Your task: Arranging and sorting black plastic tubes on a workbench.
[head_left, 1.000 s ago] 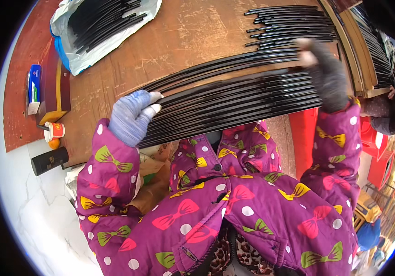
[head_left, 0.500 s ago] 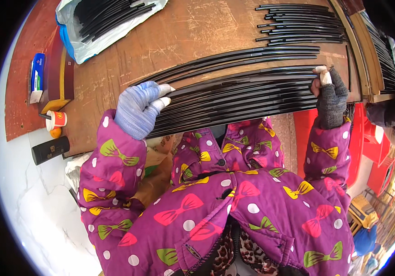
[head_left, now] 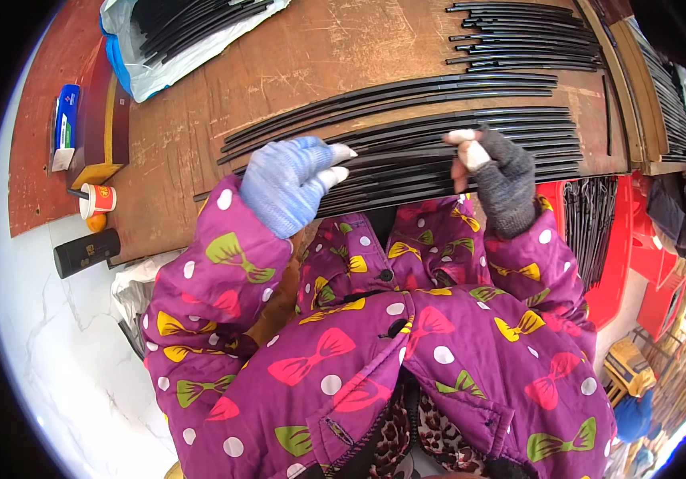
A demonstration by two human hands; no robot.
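Observation:
Long thin black rods [head_left: 395,178] lie side by side in a row along the near edge of the wooden table. My left hand [head_left: 289,182], in a pale blue knitted glove with white-covered fingertips, is closed in a pinch at the middle-left of the row. A dark grey glove with bare or white-wrapped fingertips covers my right hand [head_left: 499,172], which pinches farther right. One black rod [head_left: 407,153] appears to run between the two pinches, just over the others; its ends blend into the row.
A few more rods [head_left: 391,94] lie just beyond. Another stack [head_left: 523,36] sits at the far right, and a white bag of rods [head_left: 187,68] at the far left. Boxes, a paper cup [head_left: 99,199] and a black cylinder [head_left: 87,253] stand left. A red container [head_left: 622,263] holds dark rods at right.
Both hands have moved inward, the left one to the right and the right one to the left. They are now much closer together over the row.

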